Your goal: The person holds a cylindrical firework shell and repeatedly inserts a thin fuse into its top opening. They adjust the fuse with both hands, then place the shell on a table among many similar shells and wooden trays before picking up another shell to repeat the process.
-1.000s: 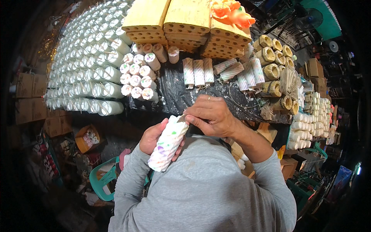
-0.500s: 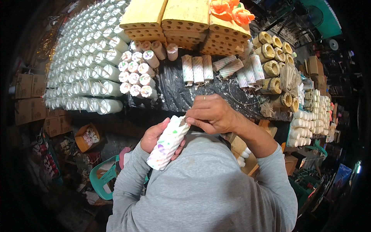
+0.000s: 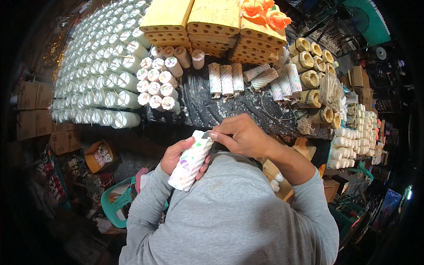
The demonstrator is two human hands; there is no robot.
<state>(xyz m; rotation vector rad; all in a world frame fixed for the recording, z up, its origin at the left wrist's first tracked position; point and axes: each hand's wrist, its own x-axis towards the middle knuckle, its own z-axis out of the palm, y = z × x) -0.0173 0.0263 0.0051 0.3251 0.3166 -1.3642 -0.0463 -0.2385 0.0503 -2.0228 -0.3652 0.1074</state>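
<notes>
A white candle (image 3: 188,164) with spiral ridges and spots of green, purple and pink is tilted in front of my chest. My left hand (image 3: 173,155) is wrapped round its middle, thumb on the near side and fingertips showing on the right. At the candle's upper end, my right hand (image 3: 240,136) pinches a small dark flat piece, which looks like a blade (image 3: 206,135), against the rim. Its handle, if any, is hidden by my fingers. Across the table lie similar twisted candles (image 3: 226,79), and a cluster of them stands upright (image 3: 154,88) to the left.
A black plastic-covered table (image 3: 198,106) spans the space ahead. Many white candles in rows (image 3: 97,84) fill its left. Yellow perforated blocks (image 3: 212,22) bear orange flowers (image 3: 277,18). Hollow tan moulds (image 3: 311,79) are stacked right. A green chair (image 3: 117,205) stands lower left.
My right hand has turned at the wrist and come slightly lower, with the blade shifting toward the top rim. The candle has moved only slightly in my left hand.
</notes>
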